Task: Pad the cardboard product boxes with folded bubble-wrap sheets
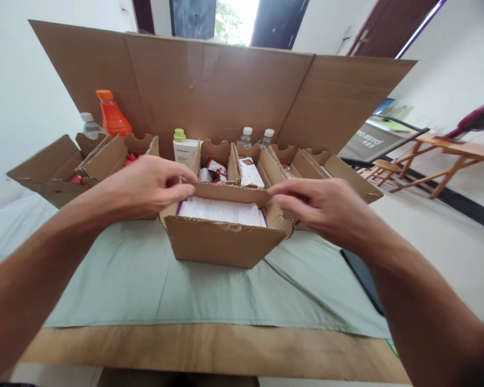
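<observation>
A small open cardboard box (218,244) stands on the green cloth in front of me. Inside it lies a flat, purple-edged package (221,211) covered in what looks like clear bubble wrap. At the box's far left corner, my left hand (155,180) pinches the cardboard rim between thumb and fingers. My right hand (312,201) grips the rim at the far right corner in the same way. Right behind this box, open cardboard compartments hold a red-and-white packet (218,169) and a white carton (250,173).
A tall cardboard panel (226,91) rises at the back. Before it stand an orange bottle (115,115), a white bottle with a green cap (184,148) and clear bottles (246,137). More open boxes (52,166) flank both sides. A dark flat object (362,279) lies at right.
</observation>
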### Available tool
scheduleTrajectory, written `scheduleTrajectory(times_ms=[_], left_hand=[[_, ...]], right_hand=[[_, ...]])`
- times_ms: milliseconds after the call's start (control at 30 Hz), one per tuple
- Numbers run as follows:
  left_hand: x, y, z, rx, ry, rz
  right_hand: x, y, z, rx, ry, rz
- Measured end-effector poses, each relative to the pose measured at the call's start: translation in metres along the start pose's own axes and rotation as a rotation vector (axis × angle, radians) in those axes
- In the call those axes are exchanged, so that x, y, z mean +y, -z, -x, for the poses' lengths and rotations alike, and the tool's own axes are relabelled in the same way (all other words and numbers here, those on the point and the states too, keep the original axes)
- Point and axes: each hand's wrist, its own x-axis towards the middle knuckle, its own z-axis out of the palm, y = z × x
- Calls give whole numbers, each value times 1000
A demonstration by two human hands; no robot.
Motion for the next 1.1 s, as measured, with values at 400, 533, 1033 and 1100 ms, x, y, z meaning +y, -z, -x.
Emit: scheduleTrajectory(times_ms=[400, 533, 1033, 1100], left_hand=[[-60, -140, 92, 189, 250, 742], [-40, -147, 106, 254, 248, 814], [-48, -72, 169, 568, 307, 600], [-35, -90, 163, 499, 247, 621]], right_hand=[[12, -131, 75, 220, -296, -547], [-7, -130, 97, 320, -380, -497], [-78, -139, 77, 323, -231, -598], [-58, -134, 96, 383, -313, -539]])
